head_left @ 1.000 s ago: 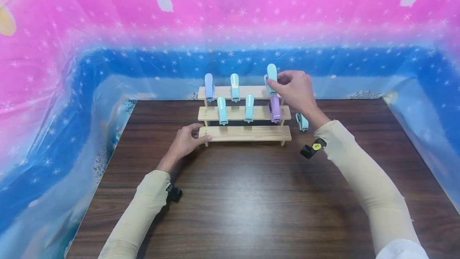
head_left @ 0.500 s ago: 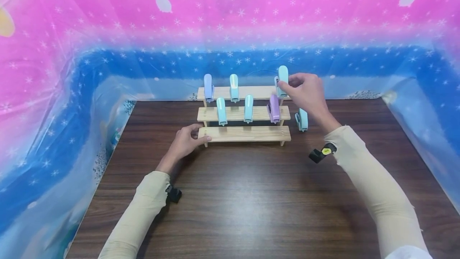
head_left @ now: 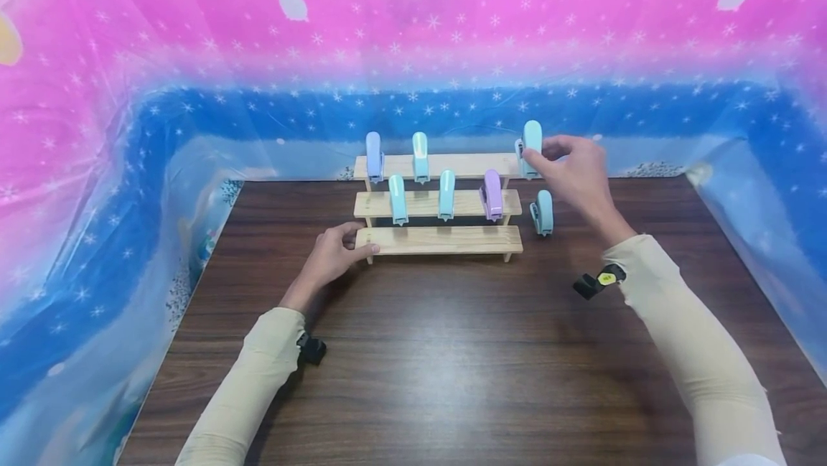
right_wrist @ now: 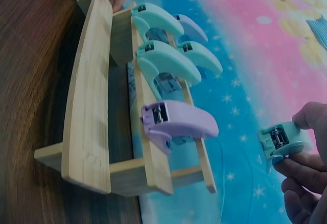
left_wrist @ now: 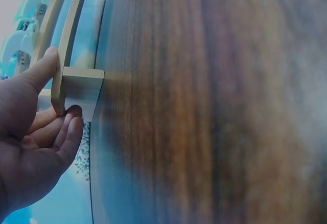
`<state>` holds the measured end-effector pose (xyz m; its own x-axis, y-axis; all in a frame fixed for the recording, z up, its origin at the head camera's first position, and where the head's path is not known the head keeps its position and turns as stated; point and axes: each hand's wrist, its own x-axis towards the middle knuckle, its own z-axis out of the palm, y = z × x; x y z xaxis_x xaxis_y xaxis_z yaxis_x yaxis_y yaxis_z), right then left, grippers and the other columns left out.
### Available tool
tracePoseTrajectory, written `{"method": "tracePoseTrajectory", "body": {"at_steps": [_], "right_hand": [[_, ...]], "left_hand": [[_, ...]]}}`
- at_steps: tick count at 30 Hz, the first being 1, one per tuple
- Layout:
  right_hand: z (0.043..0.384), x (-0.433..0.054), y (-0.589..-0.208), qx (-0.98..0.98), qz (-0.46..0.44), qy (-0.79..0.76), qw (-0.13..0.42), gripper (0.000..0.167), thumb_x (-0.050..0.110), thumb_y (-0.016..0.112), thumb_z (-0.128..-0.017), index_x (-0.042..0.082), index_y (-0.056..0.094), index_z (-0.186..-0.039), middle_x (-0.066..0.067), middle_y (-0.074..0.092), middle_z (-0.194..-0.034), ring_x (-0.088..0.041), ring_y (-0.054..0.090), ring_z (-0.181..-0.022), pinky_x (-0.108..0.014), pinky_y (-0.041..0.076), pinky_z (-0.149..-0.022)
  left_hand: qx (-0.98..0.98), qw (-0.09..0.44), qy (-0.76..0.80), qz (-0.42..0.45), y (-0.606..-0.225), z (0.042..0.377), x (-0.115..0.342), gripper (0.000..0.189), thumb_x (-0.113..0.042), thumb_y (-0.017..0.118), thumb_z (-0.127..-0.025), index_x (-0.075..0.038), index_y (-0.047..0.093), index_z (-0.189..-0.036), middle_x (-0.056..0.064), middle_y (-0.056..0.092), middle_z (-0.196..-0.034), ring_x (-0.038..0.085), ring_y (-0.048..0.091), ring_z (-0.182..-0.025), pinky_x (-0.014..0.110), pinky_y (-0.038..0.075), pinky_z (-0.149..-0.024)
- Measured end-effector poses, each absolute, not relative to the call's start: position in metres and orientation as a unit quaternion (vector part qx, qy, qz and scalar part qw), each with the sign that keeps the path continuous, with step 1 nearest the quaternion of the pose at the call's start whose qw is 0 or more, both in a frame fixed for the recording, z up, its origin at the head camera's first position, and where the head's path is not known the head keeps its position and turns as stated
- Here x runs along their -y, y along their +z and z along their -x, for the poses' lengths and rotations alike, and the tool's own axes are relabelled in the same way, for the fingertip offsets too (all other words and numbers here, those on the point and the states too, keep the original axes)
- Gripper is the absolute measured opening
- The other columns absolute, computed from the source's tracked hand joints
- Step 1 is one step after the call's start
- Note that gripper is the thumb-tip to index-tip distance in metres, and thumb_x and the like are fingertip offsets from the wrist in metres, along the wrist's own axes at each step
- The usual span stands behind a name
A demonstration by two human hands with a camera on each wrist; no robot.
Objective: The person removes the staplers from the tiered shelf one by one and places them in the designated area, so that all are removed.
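My right hand (head_left: pixel 577 170) pinches a mint-green stapler (head_left: pixel 532 146) between thumb and fingers, up past the right end of the top tier. In the right wrist view this stapler (right_wrist: pixel 281 140) is apart from the rack. My left hand (head_left: pixel 332 254) grips the left end of the three-tier wooden rack (head_left: pixel 446 240) at its lowest board, thumb on top and fingers beneath. On the middle tier stand two mint staplers (head_left: pixel 398 199) and a purple stapler (head_left: pixel 492 194) at the right. The top tier bears a lavender-blue stapler (head_left: pixel 374 156) and a mint stapler (head_left: pixel 421 156).
Another mint-green stapler (head_left: pixel 543 213) stands on the dark wood table (head_left: pixel 426 365), just right of the rack. Behind the table hangs a pink and blue patterned cloth (head_left: pixel 413 64), which also rises along both sides.
My right hand has carried the mint stapler rightward from above the top tier's right part to past its end. My left hand keeps its grip on the rack.
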<state>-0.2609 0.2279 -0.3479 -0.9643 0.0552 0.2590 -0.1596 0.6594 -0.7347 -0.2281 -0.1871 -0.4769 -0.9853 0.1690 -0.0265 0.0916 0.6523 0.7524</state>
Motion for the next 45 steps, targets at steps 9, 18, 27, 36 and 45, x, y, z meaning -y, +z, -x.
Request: {"method": "tracePoseTrajectory", "body": {"at_steps": [9, 18, 27, 36, 45], "right_hand": [[0.257, -0.249, -0.354, 0.903, -0.017, 0.405, 0.144, 0.054, 0.055, 0.071, -0.09, 0.008, 0.076, -0.116, -0.011, 0.075, -0.105, -0.022, 0.066, -0.094, -0.032, 0.051, -0.078], [0.252, -0.272, -0.367, 0.907, -0.003, 0.391, 0.156, 0.057, 0.056, 0.071, -0.09, 0.006, 0.076, -0.116, -0.014, 0.076, -0.106, -0.018, 0.066, -0.085, -0.023, 0.05, -0.065], [0.251, -0.288, -0.385, 0.909, 0.009, 0.387, 0.153, 0.057, 0.051, 0.072, -0.092, 0.0, 0.073, -0.119, -0.02, 0.074, -0.11, -0.024, 0.067, -0.093, -0.02, 0.049, -0.075], [0.253, -0.302, -0.411, 0.918, 0.022, 0.367, 0.152, 0.059, 0.053, 0.07, -0.092, 0.002, 0.073, -0.12, -0.02, 0.075, -0.111, -0.031, 0.069, -0.097, -0.029, 0.049, -0.08], [0.254, -0.312, -0.436, 0.923, 0.053, 0.361, 0.125, 0.065, 0.057, 0.066, -0.093, 0.001, 0.07, -0.126, -0.023, 0.071, -0.118, -0.034, 0.061, -0.107, -0.042, 0.045, -0.086]], "left_hand": [[-0.908, 0.048, 0.411, -0.072, -0.476, 0.228, 0.187, 0.067, -0.039, 0.078, -0.092, -0.001, 0.057, -0.142, 0.016, 0.07, -0.119, 0.029, 0.067, -0.109, 0.046, 0.056, -0.092], [-0.906, 0.056, 0.414, -0.066, -0.476, 0.229, 0.187, 0.068, -0.04, 0.078, -0.091, -0.001, 0.056, -0.143, 0.018, 0.069, -0.121, 0.03, 0.066, -0.111, 0.047, 0.055, -0.094], [-0.908, 0.053, 0.41, -0.068, -0.476, 0.228, 0.187, 0.069, -0.04, 0.078, -0.091, -0.002, 0.056, -0.143, 0.017, 0.07, -0.121, 0.03, 0.067, -0.11, 0.046, 0.056, -0.093], [-0.907, 0.055, 0.412, -0.065, -0.476, 0.227, 0.186, 0.069, -0.041, 0.078, -0.091, -0.002, 0.056, -0.143, 0.017, 0.07, -0.121, 0.03, 0.067, -0.11, 0.046, 0.056, -0.092], [-0.908, 0.056, 0.411, -0.065, -0.475, 0.227, 0.186, 0.069, -0.04, 0.078, -0.091, -0.001, 0.056, -0.143, 0.017, 0.07, -0.121, 0.03, 0.067, -0.11, 0.046, 0.056, -0.093]]}}
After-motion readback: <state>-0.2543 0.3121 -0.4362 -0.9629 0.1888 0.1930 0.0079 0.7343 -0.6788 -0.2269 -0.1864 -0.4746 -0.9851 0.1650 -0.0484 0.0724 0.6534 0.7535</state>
